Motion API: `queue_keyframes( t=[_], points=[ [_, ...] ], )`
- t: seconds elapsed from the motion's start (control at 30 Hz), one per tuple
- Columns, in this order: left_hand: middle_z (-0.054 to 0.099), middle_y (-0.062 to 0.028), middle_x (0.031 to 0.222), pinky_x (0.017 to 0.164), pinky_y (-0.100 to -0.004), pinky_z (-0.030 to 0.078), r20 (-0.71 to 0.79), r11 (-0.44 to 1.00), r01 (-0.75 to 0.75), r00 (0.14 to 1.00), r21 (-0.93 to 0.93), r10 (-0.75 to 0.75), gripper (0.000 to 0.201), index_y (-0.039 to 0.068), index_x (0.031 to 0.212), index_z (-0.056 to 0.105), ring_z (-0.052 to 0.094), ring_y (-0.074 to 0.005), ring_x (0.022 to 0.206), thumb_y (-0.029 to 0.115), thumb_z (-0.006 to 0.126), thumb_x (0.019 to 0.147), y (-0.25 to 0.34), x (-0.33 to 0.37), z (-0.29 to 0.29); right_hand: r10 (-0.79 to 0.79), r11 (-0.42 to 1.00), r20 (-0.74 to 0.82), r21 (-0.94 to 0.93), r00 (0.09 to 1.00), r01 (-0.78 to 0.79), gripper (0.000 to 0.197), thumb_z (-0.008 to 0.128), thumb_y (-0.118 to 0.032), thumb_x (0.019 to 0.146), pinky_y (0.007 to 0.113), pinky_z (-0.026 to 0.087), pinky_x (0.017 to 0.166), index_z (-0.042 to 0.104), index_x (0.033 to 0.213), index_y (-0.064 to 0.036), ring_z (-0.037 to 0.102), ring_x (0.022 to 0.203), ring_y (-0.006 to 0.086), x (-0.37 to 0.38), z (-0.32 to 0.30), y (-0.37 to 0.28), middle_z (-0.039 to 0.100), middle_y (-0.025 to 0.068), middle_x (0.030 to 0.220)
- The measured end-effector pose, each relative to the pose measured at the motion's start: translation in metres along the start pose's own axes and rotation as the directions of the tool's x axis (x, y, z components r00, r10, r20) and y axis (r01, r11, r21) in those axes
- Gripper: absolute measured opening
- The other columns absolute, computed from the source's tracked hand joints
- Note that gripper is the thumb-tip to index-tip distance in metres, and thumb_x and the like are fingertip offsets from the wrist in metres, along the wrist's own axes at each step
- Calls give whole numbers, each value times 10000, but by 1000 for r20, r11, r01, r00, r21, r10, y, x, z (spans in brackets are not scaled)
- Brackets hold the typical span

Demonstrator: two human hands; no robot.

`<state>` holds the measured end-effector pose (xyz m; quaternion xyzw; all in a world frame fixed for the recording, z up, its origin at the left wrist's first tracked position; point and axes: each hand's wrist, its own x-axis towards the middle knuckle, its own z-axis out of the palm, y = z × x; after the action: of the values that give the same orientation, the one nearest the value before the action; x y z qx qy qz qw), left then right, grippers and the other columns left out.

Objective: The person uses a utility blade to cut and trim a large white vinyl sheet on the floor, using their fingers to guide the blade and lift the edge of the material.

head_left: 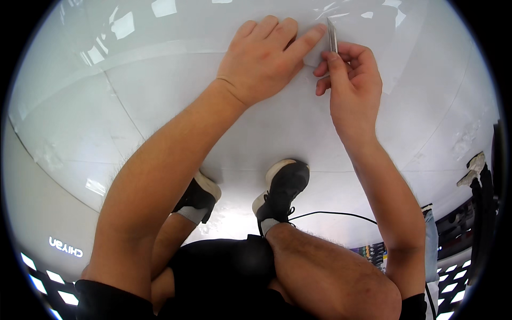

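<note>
A slim metal knife with a pointed blade (333, 37) is gripped between the thumb and fingers of my right hand (354, 74), its tip pointing up and away from me. My left hand (269, 56) rests palm down on a glossy white curved panel (176, 40). Its index finger stretches out towards the blade, with the fingertip close beside it. The other fingers of that hand bend, and their tips are hidden. Near the blade tip, bright creases look like wrinkled clear film (325, 10), though I cannot tell for sure.
My dark shoes (285, 184) with pale soles are below my hands on a white floor (234, 154). A thin black cable (336, 213) curves from my foot to the right. Dark items (477, 176) hang at the right edge. A lit sign (66, 247) shows at lower left.
</note>
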<state>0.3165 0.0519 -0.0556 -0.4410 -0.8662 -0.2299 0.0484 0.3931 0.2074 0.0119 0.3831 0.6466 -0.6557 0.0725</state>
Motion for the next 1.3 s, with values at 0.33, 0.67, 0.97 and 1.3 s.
queue_keyframes(
  t=[0.33,0.67,0.97,1.3],
  points=[
    [488,27,887,661,-334,403,9,1000,7,1000,-17,-7,695,252,1419,654,503,-175,779,103,745,746,0,2,-3,-59,997,-5,39,998,59,148,528,-61,1080,257,524,616,528,1199,27,626,714,109,-1,-3,11,673,108,965],
    [484,33,758,578,-328,446,-65,995,78,994,-69,-83,633,270,1339,707,534,-164,662,76,739,737,0,18,3,-275,942,-9,-204,962,267,251,522,-79,1069,276,499,636,512,1311,-14,586,743,103,9,-29,5,663,41,1032],
    [521,35,734,569,-326,468,-81,991,100,991,-89,-107,536,258,1274,730,558,-173,640,66,728,774,0,22,3,-229,748,59,-628,972,214,290,742,-250,937,269,506,706,691,1151,-60,587,757,92,44,-8,-33,633,-17,857],
    [614,24,751,606,-341,502,-108,971,180,974,-155,-198,415,162,1190,709,599,-186,652,65,716,786,4,18,5,-186,600,1,-792,983,115,219,696,-266,891,375,557,691,736,953,-60,707,741,202,58,2,-45,736,35,789]
  ],
)
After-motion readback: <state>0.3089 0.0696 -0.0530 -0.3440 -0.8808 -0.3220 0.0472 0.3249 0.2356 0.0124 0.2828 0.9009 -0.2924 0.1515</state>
